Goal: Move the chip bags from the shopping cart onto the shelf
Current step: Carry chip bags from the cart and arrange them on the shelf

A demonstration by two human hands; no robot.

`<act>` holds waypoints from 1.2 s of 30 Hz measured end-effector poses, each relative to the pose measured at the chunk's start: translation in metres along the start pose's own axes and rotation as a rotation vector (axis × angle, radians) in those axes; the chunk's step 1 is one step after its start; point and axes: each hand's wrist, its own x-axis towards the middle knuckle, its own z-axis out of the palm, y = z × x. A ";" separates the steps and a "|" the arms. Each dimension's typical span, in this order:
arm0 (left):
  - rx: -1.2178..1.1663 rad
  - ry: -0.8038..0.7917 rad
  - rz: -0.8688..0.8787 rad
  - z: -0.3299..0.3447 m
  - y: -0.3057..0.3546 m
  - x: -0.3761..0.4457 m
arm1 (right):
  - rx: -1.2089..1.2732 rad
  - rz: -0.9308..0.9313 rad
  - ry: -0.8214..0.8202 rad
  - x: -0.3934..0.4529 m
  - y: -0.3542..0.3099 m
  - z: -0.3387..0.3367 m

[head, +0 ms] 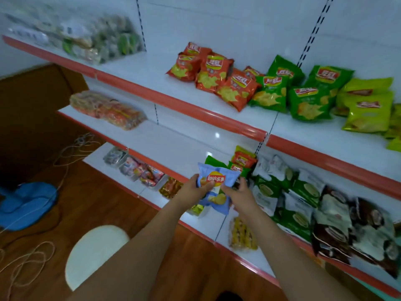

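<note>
Both forearms reached from the lower frame; left hand (193,187) and right hand (239,195) shared a grip on a blue bag (213,187), held mid-frame before the shelf (180,146). Placement step underway; next presumably requires setting it on bare shelf.

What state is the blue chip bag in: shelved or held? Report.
Held. Left hand and right hand both grip the blue chip bag above the shelf.

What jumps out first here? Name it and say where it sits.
The pale blue chip bag at centre frame, gripped by the left hand and right hand in front of the lower shelves. Next, the red chip bags and green chip bags lying side by side on the upper shelf.
</note>
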 end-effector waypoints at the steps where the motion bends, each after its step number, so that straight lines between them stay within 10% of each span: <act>1: -0.006 -0.016 -0.008 0.001 -0.005 0.015 | 0.012 0.016 -0.005 0.014 -0.001 0.000; 20: -0.076 0.049 -0.136 0.001 -0.121 0.363 | -0.496 0.096 -0.018 0.381 0.009 -0.012; 36: 0.331 0.177 -0.180 0.029 -0.100 0.329 | -1.100 -0.353 0.171 0.312 0.018 -0.019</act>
